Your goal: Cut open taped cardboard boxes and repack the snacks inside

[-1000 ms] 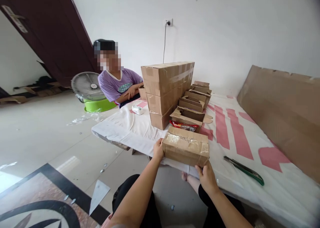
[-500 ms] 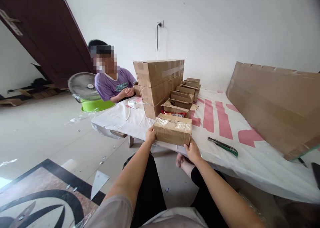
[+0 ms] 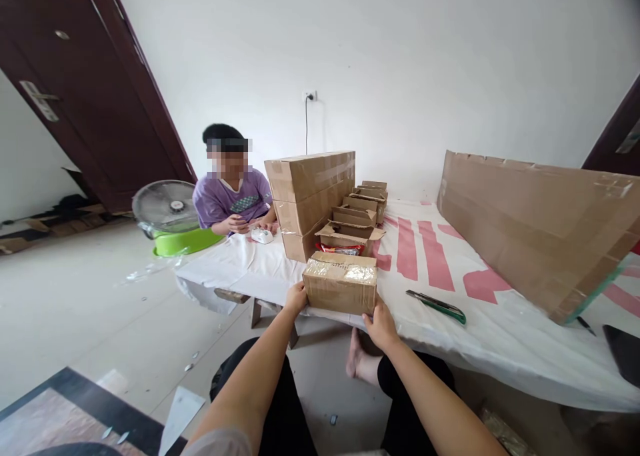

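Note:
A small taped cardboard box (image 3: 340,293) sits at the front edge of the cloth-covered table, its lid sealed with shiny clear tape. My left hand (image 3: 296,299) grips its left end, and my right hand (image 3: 382,324) holds the lower right corner. Right behind the box lie red packets (image 3: 341,249), partly hidden. A row of open cardboard boxes (image 3: 350,233) runs back from there. To the right of my right hand lies a green utility knife (image 3: 437,306) on the cloth.
Long cardboard boxes (image 3: 313,209) are stacked left of the open ones. A large cardboard sheet (image 3: 535,229) stands at the right. Across the table's left end a person in a purple shirt (image 3: 235,199) has hands by a white object (image 3: 262,235). A fan (image 3: 167,206) stands beyond.
The view has tilted up slightly, so the scene sits lower. Both my hands still hold the box. The other person has turned toward the table and reached to the white object.

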Tool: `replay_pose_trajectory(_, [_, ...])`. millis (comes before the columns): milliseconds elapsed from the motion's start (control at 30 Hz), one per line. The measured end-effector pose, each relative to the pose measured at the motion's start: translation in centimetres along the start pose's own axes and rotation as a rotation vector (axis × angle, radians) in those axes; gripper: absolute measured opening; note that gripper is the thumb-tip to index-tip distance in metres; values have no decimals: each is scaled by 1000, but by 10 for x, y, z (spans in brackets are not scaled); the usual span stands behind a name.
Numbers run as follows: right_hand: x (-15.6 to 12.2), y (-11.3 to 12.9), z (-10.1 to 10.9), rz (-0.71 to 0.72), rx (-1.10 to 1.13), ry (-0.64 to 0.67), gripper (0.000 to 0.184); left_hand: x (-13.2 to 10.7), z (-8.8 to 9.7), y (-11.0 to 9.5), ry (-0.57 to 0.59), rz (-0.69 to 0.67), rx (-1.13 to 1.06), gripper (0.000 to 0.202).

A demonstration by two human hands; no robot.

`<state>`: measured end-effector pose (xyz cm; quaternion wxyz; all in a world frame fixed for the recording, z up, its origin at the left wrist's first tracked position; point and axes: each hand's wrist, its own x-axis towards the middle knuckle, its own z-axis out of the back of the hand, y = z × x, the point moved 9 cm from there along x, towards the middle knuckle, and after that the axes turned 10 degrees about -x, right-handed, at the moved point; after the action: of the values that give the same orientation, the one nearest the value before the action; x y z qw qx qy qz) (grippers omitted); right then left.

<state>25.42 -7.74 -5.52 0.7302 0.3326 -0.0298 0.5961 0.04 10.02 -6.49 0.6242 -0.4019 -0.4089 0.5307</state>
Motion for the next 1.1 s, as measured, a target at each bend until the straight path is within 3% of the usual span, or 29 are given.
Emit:
replay_pose_trajectory(367, [-2, 3, -4, -79, -29, 20, 64, 6, -4, 8, 8, -3, 98, 26])
replay_pose_trajectory(467, [-26, 5, 1, -69, -17, 34, 68, 3, -4, 1, -4, 1, 117, 25])
replay_pose_trajectory(533, [-54, 9, 10, 14, 41, 38, 65, 2, -3, -3, -10, 4, 134, 24])
replay_pose_trajectory(600, [-81, 12, 24, 137, 143, 51, 50, 1, -3, -6, -15, 10, 153, 24])
replay_pose_trajectory(667, [-95, 1, 44, 168, 211, 26, 29, 0, -3, -6, -21, 18, 172, 24])
replay_pose_trajectory(733, [-91, -23, 70, 87, 188, -78, 18, 0, -3, -5, -31, 24, 188, 23])
replay_pose_trajectory(833, [-67, -53, 97, 5, 65, -193, 17, 0, -2, -4, -44, 22, 205, 21])
replay_pose_trajectory(967, [-40, -59, 88, 26, -113, -60, 21, 1, -2, -1, -48, 2, 209, 19])
replay_pose_trajectory(1100, [-40, -60, 70, -27, -222, 94, 16, 0, -1, -1, -57, -31, 197, 22])
